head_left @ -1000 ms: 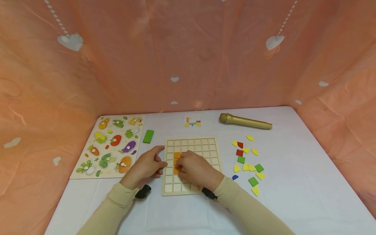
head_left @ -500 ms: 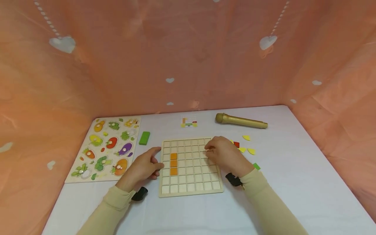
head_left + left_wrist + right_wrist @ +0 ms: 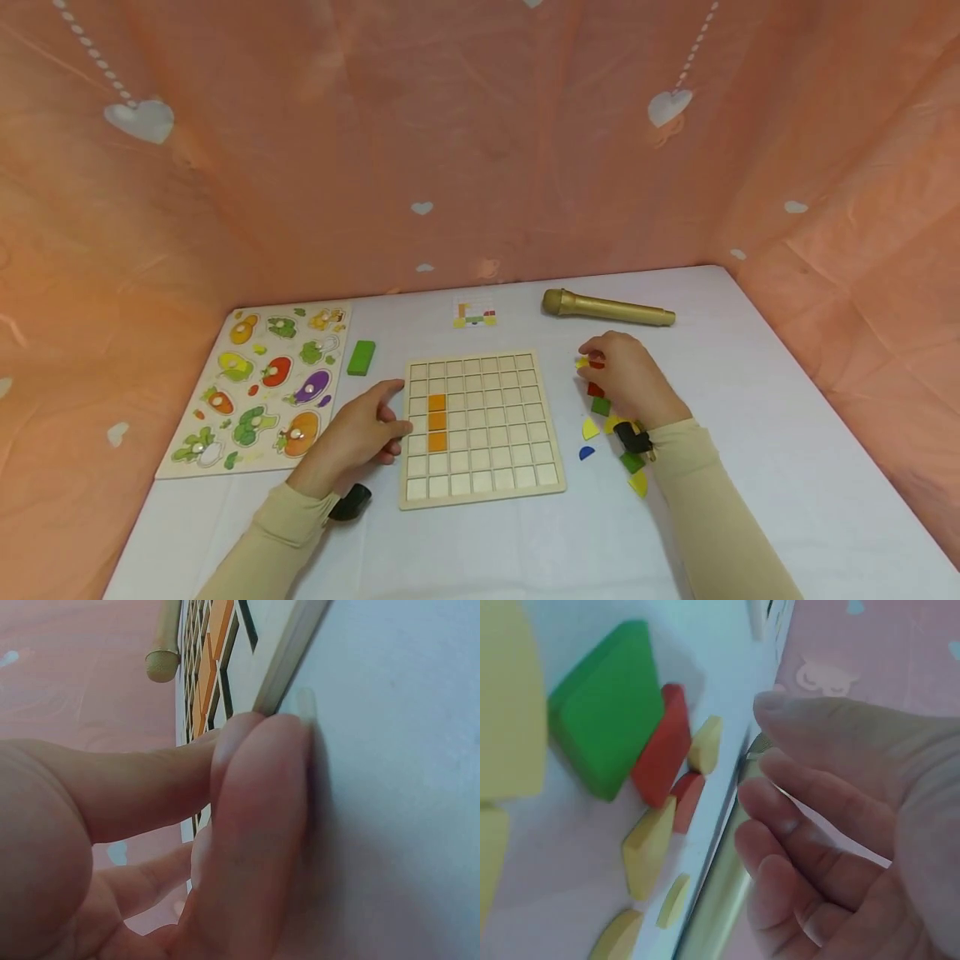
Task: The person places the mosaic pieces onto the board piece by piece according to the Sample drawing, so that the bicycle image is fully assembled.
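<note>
A wooden grid board lies mid-table with three orange squares stacked in one column near its left side. At the board's left edge my left hand rests, fingertips touching the rim, also seen in the left wrist view. My right hand, fingers loosely bent and holding nothing, hovers over the loose pieces right of the board. Under and beside it lie red squares, a green square and yellow quarter-round pieces. A blue half-round piece lies nearer the board.
A vegetable puzzle board covers the table's left side, with a green block beside it. Behind the grid board lies a small printed card. A gold microphone lies at the back right.
My right hand has left the orange squares and moved right, across the board to the loose pieces. My left hand stays at the board's left edge. The head view has shifted slightly.
</note>
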Demonstrator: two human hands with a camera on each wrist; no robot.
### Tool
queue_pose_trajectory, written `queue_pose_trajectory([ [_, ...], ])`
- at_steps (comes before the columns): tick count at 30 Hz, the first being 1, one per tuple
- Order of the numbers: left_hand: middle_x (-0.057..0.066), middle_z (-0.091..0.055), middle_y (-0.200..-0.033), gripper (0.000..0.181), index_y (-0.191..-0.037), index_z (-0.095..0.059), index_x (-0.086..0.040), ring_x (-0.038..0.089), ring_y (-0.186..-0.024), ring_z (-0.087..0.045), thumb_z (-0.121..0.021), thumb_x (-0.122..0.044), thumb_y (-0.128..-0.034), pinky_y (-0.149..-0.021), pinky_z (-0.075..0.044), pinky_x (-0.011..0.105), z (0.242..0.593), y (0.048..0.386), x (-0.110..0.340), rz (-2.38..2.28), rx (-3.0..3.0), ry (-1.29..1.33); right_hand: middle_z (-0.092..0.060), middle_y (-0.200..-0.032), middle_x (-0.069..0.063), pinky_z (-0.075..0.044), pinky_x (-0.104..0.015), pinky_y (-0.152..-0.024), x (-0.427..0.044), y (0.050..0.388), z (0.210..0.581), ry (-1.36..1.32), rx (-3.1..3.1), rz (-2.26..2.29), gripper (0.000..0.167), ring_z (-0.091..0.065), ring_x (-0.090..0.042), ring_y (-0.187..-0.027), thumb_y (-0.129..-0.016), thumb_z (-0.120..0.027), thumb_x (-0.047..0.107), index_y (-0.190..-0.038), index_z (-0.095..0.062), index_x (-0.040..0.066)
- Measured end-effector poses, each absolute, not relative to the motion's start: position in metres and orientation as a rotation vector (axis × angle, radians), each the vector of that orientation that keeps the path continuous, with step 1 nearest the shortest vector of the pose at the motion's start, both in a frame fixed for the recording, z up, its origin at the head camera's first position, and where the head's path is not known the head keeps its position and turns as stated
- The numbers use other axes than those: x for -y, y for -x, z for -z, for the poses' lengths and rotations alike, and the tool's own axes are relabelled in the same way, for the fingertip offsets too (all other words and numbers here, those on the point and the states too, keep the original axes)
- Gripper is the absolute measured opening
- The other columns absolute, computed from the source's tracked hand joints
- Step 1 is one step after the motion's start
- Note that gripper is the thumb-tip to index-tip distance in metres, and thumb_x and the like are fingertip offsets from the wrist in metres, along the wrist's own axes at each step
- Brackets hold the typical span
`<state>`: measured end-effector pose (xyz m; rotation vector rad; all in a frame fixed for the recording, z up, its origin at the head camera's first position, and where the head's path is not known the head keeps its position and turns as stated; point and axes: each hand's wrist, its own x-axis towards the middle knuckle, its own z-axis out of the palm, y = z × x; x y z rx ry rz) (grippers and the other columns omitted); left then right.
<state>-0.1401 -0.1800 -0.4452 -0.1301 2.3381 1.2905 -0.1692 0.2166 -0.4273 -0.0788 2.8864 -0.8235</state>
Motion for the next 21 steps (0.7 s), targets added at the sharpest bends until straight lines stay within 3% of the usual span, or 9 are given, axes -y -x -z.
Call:
queue_pose_trajectory([
  [9, 0.011, -0.054, -0.106, 0.075, -0.165, -0.039, -0.016, 0.020, -0.072, -0.066, -0.076, -0.008, -0.1003, -0.066, -0.064, 0.031, 0.445, 0.138, 0.181, -1.295, -2.336, 0.130, -0.068, -0.135, -0.017, -0.060, -0.052, -0.108, -0.215, 0.175, 0.436, 0.075, -2.875, 0.842, 0.036, -0.064, -0.034, -0.125, -0.102, -0.076, 0.017, -0.135, -0.071, 0.002],
  [21, 0.011, -0.055, -0.105, 0.073, -0.165, -0.041, -0.016, 0.020, -0.071, -0.066, -0.076, -0.008, -0.1005, -0.064, -0.064, 0.031, 0.446, 0.137, 0.181, -1.292, -2.368, 0.094, -0.068, -0.132, -0.018, -0.058, -0.052, -0.109, -0.207, 0.173, 0.436, 0.049, -2.852, 0.819, 0.034, -0.060, -0.032, -0.114, -0.102, -0.076, 0.013, -0.134, -0.073, 0.003],
])
